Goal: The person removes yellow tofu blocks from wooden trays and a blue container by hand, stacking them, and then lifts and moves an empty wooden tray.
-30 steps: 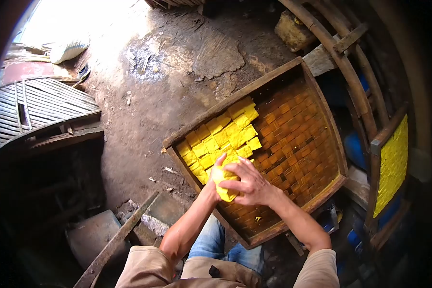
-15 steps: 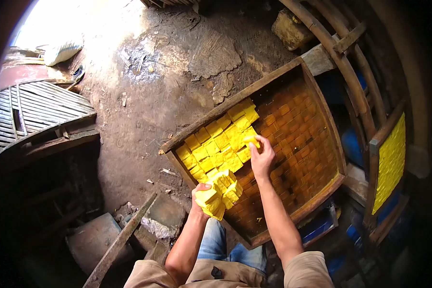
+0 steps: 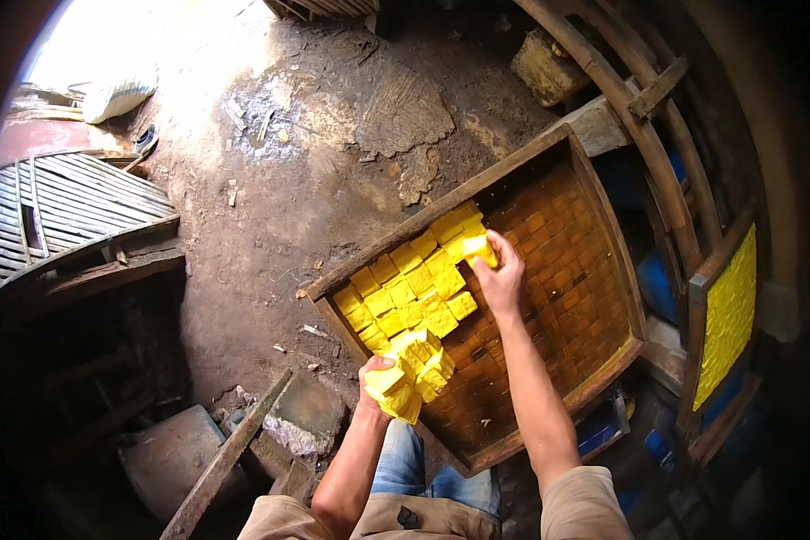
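A wood-framed tray (image 3: pixel 558 270) with a woven brown bottom lies in front of me, tilted in view. Rows of yellow square pieces (image 3: pixel 400 290) cover its upper left part, set close together. My left hand (image 3: pixel 375 382) is wrapped round a stack of yellow pieces (image 3: pixel 411 367) over the tray's lower left edge. My right hand (image 3: pixel 502 274) pinches one yellow piece (image 3: pixel 480 249) between thumb and fingers, at the right end of the laid rows.
A second tray full of yellow pieces (image 3: pixel 727 310) stands tilted at the right, beside curved wooden poles (image 3: pixel 643 135). A slatted bamboo platform (image 3: pixel 72 216) is at the left. A stone block (image 3: pixel 306 414) and a slanting plank (image 3: pixel 229 454) are at the lower left.
My hands have parted, the left keeping the stack and the right taking one piece. The right hand has moved slightly up along the rows. The tray has shifted slightly down in view.
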Motion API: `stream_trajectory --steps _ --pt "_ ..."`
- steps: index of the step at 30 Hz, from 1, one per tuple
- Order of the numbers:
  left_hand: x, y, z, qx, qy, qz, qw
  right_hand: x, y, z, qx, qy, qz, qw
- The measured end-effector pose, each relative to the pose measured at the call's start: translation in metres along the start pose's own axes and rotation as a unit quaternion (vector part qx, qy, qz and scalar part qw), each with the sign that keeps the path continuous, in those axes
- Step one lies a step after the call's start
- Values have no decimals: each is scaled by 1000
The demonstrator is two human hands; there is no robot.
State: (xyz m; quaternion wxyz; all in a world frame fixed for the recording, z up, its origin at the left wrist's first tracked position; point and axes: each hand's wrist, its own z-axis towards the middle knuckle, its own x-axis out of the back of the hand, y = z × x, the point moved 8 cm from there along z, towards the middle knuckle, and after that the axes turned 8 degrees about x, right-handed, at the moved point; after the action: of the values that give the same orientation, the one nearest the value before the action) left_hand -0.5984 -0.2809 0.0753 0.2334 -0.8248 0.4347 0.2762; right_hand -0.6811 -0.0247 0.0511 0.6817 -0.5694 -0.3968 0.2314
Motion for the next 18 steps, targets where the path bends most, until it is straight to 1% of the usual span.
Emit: stream_trajectory --steps 1,2,3,4,5,9,10,12,13,14,16,17,18 --pt "-4 0 1 8 -24 -4 1000 -2 3 12 2 -3 -14 1000" --pt "-2 1 1 8 -23 -2 1000 -7 10 20 -35 -40 -36 998" --pt "0 2 0 7 -23 0 1000 -10 9 26 4 -51 -153 987" --pt "0 3 0 5 -23 2 1000 -16 7 30 44 -60 -268 960" --pt "0 6 0 0 -22 2 1000 -19 9 32 42 -41 -303 951" --pt "-4 7 -2 -5 -26 -7 1000 -38 5 11 5 -64 -235 970" --pt "-6 7 -1 -3 -32 -9 999 -36 -3 9 55 -46 -216 974" --pt "-10 7 -4 -9 -26 -15 999 -23 -3 16 46 -1 -78 996" --pt "-12 10 -5 -14 -24 -18 999 -18 -3 23 -17 13 -16 1000" --pt "-14 12 -5 -17 -31 -18 999 -19 10 30 -19 21 87 996" --pt "-14 12 -7 -17 -40 -21 999 -20 9 50 -11 0 49 999" --pt "-8 12 -4 -8 -53 -28 998 -28 15 58 -42 -69 -34 996" --pt "-6 10 -5 -7 -50 -30 998 -33 16 62 -31 -93 -221 970"
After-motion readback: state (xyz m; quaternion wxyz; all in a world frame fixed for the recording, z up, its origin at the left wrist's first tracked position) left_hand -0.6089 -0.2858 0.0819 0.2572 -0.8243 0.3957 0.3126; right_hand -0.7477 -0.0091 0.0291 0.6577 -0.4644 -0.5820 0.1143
